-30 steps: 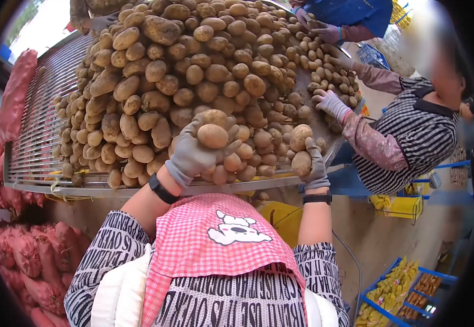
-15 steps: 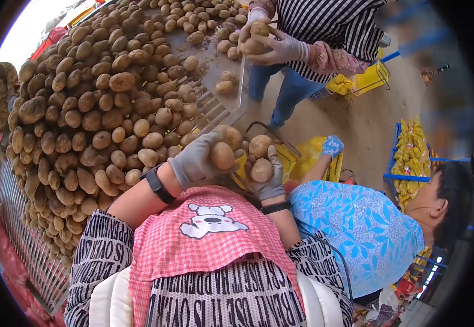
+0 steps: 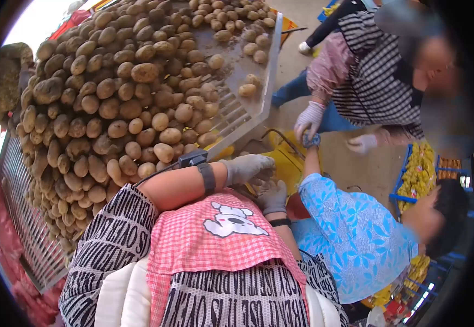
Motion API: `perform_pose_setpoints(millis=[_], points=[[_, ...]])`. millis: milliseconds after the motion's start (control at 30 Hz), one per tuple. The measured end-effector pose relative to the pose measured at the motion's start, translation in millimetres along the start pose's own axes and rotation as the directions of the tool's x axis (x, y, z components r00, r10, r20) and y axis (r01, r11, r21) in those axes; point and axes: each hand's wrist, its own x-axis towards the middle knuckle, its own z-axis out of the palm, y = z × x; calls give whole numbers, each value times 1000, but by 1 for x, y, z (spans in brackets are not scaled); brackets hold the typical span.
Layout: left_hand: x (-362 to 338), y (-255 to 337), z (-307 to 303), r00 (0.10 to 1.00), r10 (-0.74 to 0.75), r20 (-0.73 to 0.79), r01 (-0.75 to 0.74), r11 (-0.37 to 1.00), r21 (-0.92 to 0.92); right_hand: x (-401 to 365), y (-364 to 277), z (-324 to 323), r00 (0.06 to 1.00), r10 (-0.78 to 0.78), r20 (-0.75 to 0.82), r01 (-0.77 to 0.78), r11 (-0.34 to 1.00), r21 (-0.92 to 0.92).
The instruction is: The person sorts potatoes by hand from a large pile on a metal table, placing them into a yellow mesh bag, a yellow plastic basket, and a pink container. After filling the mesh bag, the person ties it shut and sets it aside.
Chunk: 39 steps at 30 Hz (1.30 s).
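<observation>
My left hand [image 3: 248,167], in a grey glove, reaches out past the near corner of the metal sorting table [image 3: 259,103], fingers stretched and palm down, with no potato showing in it. Just below it is my right hand [image 3: 273,197], also grey-gloved, seen from the back with its fingers hidden. Both hang over a yellow container [image 3: 287,159] below the table's corner. A big heap of brown potatoes [image 3: 111,103] covers the table to my left.
A person in a blue flowered shirt [image 3: 357,229] crouches close on my right, with a blue-gloved hand [image 3: 311,140] at the yellow container. A person in a striped top [image 3: 379,82] bends down with white-gloved hands [image 3: 309,117]. Red mesh sacks [image 3: 8,261] lie at lower left. Yellow net bags [image 3: 420,169] lie at right.
Both hands carried potatoes from the pile off the table's corner and lowered; the potatoes no longer show in them. My view swung right and down.
</observation>
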Motion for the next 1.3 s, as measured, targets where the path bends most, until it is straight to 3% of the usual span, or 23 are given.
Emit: perform_pose_setpoints(millis=[67,133,200,233,333,400,500,533,600,667,700,733,767,833,900,933,967,1000,1033,1133,1200,1267,1300], points=[[-20,-15,-21,995,76,-59,-73,996,49,-16,11,18,981,50,185,4,960,-279],[-31,-34,-45,990,130,-56,-129,991,30,-57,33,68,984,89,154,-20,914,-405],[-67,-35,-47,967,167,-193,-159,986,59,-76,54,97,931,-24,365,262,738,-622],[-81,-38,-52,937,297,-181,-283,954,100,-93,61,115,886,-26,464,368,649,-666],[-132,-38,-58,876,318,-362,-291,948,129,-112,88,161,725,115,679,549,499,-671],[-160,-50,-64,806,378,-456,-357,924,136,-122,109,186,673,226,704,575,439,-691],[-196,-81,-73,645,454,-615,-462,872,160,-120,147,213,419,264,869,849,226,-478],[-209,-90,-75,573,473,-669,-499,849,173,-128,159,221,406,301,863,849,225,-478],[-234,-108,-77,488,475,-733,-483,846,226,-147,180,236,178,373,911,967,106,-233],[-251,-128,-79,297,478,-827,-589,773,236,-152,203,247,124,453,883,983,64,-171],[-262,-130,-76,224,473,-852,-741,651,167,-156,215,249,52,481,875,995,53,-88],[-270,-138,-79,194,459,-867,-746,643,173,-161,229,254,-24,504,863,999,48,0],[-279,-146,-85,44,411,-910,-690,671,270,-170,242,268,-224,530,818,973,83,213],[-303,-142,-88,-242,379,-893,-620,647,443,-171,267,283,-222,551,804,964,3,264],[-324,-152,-101,-320,338,-885,-665,585,464,-161,287,303,-180,597,782,926,-166,340],[-334,-158,-107,-379,308,-873,-702,519,488,-158,292,306,-193,603,774,923,-156,351],[-342,-161,-109,-393,303,-868,-700,513,497,-159,297,311,-104,656,748,873,-301,385],[-351,-163,-110,-466,324,-824,-608,559,564,-158,302,315,-10,691,723,796,-433,424],[-358,-165,-111,-534,347,-771,-504,601,620,-152,305,316,-18,714,700,751,-453,481],[-372,-174,-117,-572,303,-762,-533,569,626,-154,303,319,-77,752,654,623,-476,621],[-373,-176,-123,-577,264,-773,-581,533,616,-162,303,327,-33,778,627,600,-487,635],[-371,-164,-125,-589,369,-719,-260,755,601,-166,301,337,-76,871,485,531,-377,759],[-376,-157,-130,-555,563,-612,180,800,573,-163,301,339,-79,890,450,548,-338,765]])
